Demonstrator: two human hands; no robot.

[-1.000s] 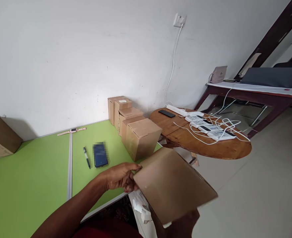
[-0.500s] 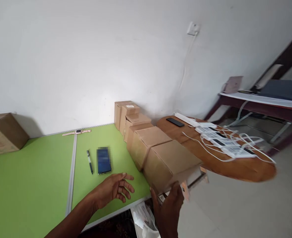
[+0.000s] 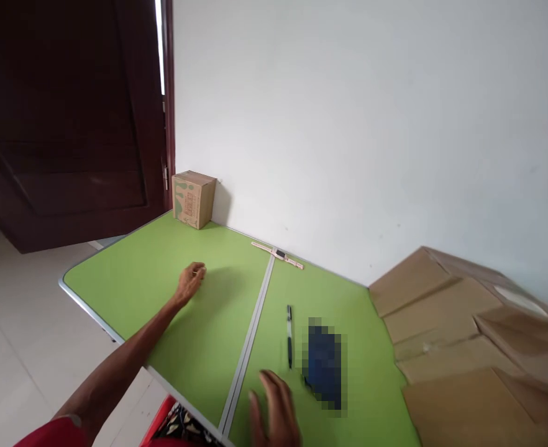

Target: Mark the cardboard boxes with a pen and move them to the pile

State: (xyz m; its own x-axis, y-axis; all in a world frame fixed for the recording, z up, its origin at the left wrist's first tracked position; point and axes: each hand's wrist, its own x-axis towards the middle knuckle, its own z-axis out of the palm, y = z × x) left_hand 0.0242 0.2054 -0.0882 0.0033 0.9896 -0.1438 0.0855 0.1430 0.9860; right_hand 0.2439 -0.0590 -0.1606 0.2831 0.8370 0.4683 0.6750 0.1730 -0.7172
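My left hand (image 3: pixel 191 279) reaches out over the left half of the green table (image 3: pixel 129 279), fingers curled in, with nothing visible in them. It points toward a small printed cardboard box (image 3: pixel 192 198) standing in the far left corner against the wall. My right hand (image 3: pixel 274 413) hovers low over the table's near edge with fingers spread and empty, just left of a dark blue phone (image 3: pixel 324 367) and a black pen (image 3: pixel 289 335).
A row of plain brown cardboard boxes (image 3: pixel 465 347) fills the table's right side. A wristwatch (image 3: pixel 278 254) lies flat near the wall. A metal seam (image 3: pixel 250 338) splits the tabletop. A dark wooden door (image 3: pixel 69 112) stands at the left, with tiled floor below.
My view has swung left, away from the round wooden table. My right hand has let go of the brown box, which now stands in the row. My left hand has stretched out toward the far corner.
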